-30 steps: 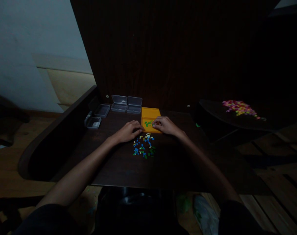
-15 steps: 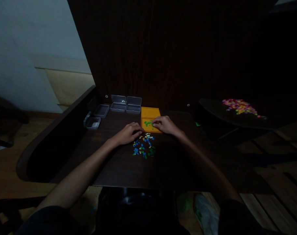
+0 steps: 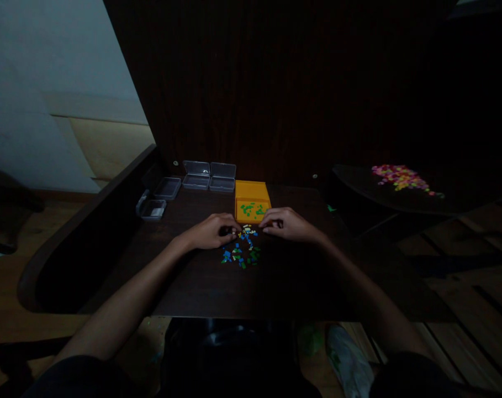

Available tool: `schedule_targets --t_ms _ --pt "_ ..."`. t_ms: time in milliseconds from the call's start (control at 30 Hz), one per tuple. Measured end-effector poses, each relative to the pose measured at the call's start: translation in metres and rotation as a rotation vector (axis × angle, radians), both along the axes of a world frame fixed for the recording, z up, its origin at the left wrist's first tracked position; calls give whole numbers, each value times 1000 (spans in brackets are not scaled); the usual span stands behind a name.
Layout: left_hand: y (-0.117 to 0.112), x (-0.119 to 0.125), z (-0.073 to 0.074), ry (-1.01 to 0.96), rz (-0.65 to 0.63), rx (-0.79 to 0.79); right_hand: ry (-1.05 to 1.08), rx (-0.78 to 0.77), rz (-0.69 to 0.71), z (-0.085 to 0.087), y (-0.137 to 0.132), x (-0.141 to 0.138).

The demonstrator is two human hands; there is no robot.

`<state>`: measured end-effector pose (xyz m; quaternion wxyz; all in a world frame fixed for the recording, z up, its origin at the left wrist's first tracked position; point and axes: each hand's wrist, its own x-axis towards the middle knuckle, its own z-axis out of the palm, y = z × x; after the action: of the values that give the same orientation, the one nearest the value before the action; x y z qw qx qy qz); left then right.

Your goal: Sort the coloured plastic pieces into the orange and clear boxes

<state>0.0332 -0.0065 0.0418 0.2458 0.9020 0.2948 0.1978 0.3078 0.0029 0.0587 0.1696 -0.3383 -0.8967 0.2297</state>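
A yellow box (image 3: 252,189) stands open on the dark desk, with several small green bricks (image 3: 253,209) in its near half. In front of it lies a loose pile of small blue, white, yellow and green bricks (image 3: 241,257). My left hand (image 3: 212,231) is at the pile's upper left, thumb and fingers curled together by the bricks; anything between the tips is too small to make out. By the box's near right corner is my right hand (image 3: 290,224), fingers bent and slightly apart from the thumb, with nothing visible in them.
Two open clear plastic cases (image 3: 196,181) stand at the back, left of the yellow box. Further left are another open case (image 3: 168,188) and a smaller one (image 3: 154,210) holding a white piece. On a dark surface at right lies a heap of pink and yellow pieces (image 3: 402,178).
My right hand has come out of the yellow box towards me, to its near right corner. My left hand has shifted slightly nearer, to the pile's edge. The view has moved slightly.
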Motion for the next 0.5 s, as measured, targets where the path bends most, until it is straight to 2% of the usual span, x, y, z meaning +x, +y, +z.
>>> schedule_targets --t_ms 133,300,500 --pt "-12 12 2 5 -63 -39 -73 -64 132 -8 -23 -2" --pt "-24 24 2 14 -102 -50 -78 -53 120 -21 -35 -6" --pt "-29 31 -2 49 -140 -25 -80 -36 128 -25 -34 -7"
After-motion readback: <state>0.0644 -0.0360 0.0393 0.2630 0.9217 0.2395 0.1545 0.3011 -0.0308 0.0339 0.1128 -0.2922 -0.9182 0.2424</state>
